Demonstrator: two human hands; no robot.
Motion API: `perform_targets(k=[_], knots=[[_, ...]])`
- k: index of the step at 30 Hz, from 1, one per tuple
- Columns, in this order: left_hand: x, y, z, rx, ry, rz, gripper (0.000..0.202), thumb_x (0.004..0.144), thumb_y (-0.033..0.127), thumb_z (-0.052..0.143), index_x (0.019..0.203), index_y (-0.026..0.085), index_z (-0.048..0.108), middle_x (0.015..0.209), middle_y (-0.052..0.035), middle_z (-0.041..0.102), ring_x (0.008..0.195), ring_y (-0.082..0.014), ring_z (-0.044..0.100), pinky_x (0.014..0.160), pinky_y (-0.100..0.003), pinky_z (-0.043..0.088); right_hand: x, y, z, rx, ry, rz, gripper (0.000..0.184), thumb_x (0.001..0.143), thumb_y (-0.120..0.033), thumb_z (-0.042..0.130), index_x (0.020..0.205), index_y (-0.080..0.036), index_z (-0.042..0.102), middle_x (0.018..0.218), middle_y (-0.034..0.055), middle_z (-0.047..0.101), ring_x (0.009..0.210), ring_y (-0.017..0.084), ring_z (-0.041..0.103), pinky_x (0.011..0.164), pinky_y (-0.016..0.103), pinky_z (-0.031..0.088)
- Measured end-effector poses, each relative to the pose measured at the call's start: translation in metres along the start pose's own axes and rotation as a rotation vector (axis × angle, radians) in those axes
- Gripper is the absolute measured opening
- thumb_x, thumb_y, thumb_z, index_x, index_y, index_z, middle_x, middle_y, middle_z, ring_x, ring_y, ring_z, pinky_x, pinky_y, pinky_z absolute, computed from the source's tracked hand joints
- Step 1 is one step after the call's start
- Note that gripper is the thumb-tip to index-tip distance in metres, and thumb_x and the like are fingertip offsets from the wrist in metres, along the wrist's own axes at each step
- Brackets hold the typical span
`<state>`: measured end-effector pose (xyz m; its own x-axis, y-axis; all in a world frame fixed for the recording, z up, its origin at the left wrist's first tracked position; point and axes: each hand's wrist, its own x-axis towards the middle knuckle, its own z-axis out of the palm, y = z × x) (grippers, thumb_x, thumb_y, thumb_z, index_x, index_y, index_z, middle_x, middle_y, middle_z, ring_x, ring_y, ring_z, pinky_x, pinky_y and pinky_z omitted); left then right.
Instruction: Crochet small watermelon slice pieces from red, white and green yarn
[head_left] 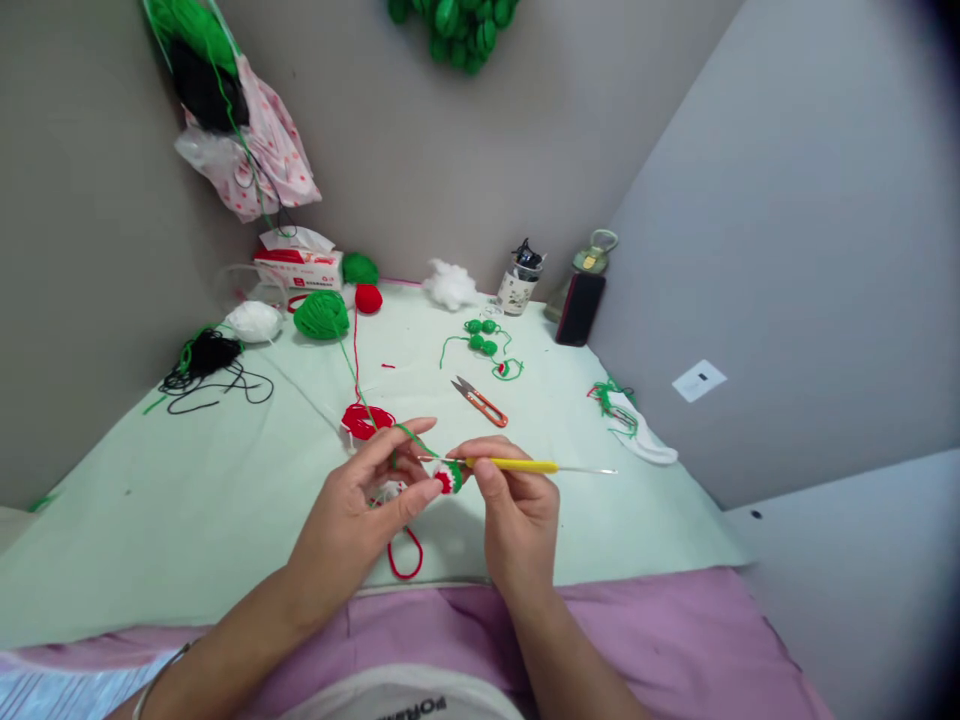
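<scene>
Between thumb and fingers, my left hand (pixel 379 495) pinches a small crochet piece (pixel 448 478) in red, white and green. Green yarn (pixel 412 436) runs over the left fingers to this piece. My right hand (pixel 517 510) is closed round a crochet hook (pixel 525 466) with a yellow handle, its thin tip reaching to the left at the top of the piece. The hook's other metal end points right. A loop of red yarn (pixel 406 575) hangs below my left hand, and a red yarn bundle (pixel 367 421) lies just beyond it.
Thread snips (pixel 481 402) lie beyond my hands, near small green crocheted balls (pixel 481 338). Green (pixel 322 316), white and black (pixel 210 358) yarn lie at left. A tissue box (pixel 300 268), stuffing (pixel 450 285), a cup (pixel 519 285) and a phone (pixel 581 310) stand by the walls.
</scene>
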<state>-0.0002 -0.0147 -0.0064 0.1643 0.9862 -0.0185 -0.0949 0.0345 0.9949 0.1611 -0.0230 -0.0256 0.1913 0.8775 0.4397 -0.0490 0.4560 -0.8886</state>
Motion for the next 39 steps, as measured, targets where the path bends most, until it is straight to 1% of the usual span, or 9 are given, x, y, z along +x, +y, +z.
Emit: perform_targets(k=[5,11,14,17,20,24,29,36,39], knots=[[0.001,0.0,0.005,-0.266,-0.098,-0.127,0.045,0.079,0.032,0.088,0.122,0.029,0.077,0.084,0.001,0.066,0.083,-0.0148,0.063,0.083,-0.025,0.054,-0.004,-0.006,0.004,-0.176,-0.071,-0.262,0.022,0.098,-0.012,0.062,0.104,-0.026,0.078,0.094,0.0046,0.077,0.088,0.017,0.072,0.075,0.03,0.061],[-0.001,0.003,0.007,-0.436,-0.07,-0.187,0.036,0.081,0.033,0.087,0.115,0.025,0.08,0.081,0.0007,0.067,0.072,-0.0112,0.061,0.072,-0.021,0.054,-0.011,-0.006,-0.003,-0.541,-0.169,-0.595,0.044,0.097,-0.007,0.058,0.135,-0.029,0.067,0.103,0.0077,0.069,0.092,0.018,0.071,0.076,0.031,0.064],[0.0,0.002,0.004,-0.53,-0.06,-0.226,0.021,0.081,0.032,0.087,0.098,0.021,0.08,0.078,0.0003,0.066,0.072,-0.0118,0.062,0.07,-0.02,0.055,-0.007,-0.011,-0.004,-0.575,-0.28,-0.651,0.043,0.099,-0.01,0.057,0.137,-0.027,0.065,0.107,0.0082,0.07,0.099,0.019,0.071,0.082,0.031,0.065],[0.003,0.004,-0.004,-0.592,-0.038,-0.239,0.02,0.074,0.027,0.092,0.086,0.02,0.078,0.079,0.001,0.067,0.069,-0.0098,0.061,0.067,-0.017,0.054,0.002,-0.019,-0.006,-0.446,-0.38,-0.51,0.041,0.101,-0.009,0.053,0.136,-0.028,0.064,0.125,0.0098,0.066,0.099,0.016,0.07,0.087,0.031,0.064],[0.005,0.008,-0.01,-0.542,-0.027,-0.222,0.022,0.071,0.027,0.095,0.083,0.02,0.078,0.079,0.0026,0.065,0.064,-0.0073,0.056,0.062,-0.015,0.052,0.012,-0.027,-0.008,-0.231,-0.444,-0.137,0.039,0.106,-0.018,0.046,0.142,-0.027,0.056,0.135,0.0113,0.062,0.086,0.011,0.07,0.082,0.031,0.064],[0.003,0.012,-0.013,-0.376,-0.04,-0.144,0.019,0.073,0.031,0.093,0.077,0.02,0.078,0.078,0.0016,0.067,0.071,-0.0099,0.059,0.068,-0.015,0.052,0.02,-0.035,-0.005,-0.132,-0.569,0.199,0.026,0.106,-0.035,0.05,0.126,-0.021,0.06,0.094,0.0008,0.066,0.073,0.01,0.061,0.067,0.024,0.054],[0.005,0.009,-0.013,-0.344,-0.061,-0.09,0.02,0.07,0.032,0.095,0.076,0.022,0.079,0.078,0.0008,0.068,0.076,-0.0123,0.06,0.071,-0.016,0.052,0.025,-0.039,0.0,-0.079,-0.605,0.282,0.023,0.1,-0.037,0.059,0.086,-0.019,0.063,0.07,-0.0055,0.051,0.062,0.009,0.044,0.057,0.022,0.039],[0.008,0.005,-0.024,-0.474,-0.136,-0.069,0.027,0.069,0.035,0.095,0.071,0.022,0.072,0.068,0.0025,0.059,0.066,-0.0112,0.05,0.059,-0.015,0.046,0.023,-0.033,-0.006,-0.15,-0.419,0.182,0.02,0.093,-0.025,0.063,0.074,-0.019,0.063,0.063,-0.0053,0.054,0.058,0.009,0.044,0.054,0.022,0.036],[0.009,0.003,-0.027,-0.493,-0.127,-0.07,0.026,0.071,0.034,0.094,0.073,0.022,0.071,0.069,0.0022,0.057,0.065,-0.0116,0.047,0.057,-0.016,0.044,0.026,-0.034,-0.015,-0.207,-0.456,0.131,0.021,0.097,-0.025,0.06,0.077,-0.019,0.063,0.065,-0.0049,0.056,0.059,0.009,0.049,0.055,0.022,0.04]])
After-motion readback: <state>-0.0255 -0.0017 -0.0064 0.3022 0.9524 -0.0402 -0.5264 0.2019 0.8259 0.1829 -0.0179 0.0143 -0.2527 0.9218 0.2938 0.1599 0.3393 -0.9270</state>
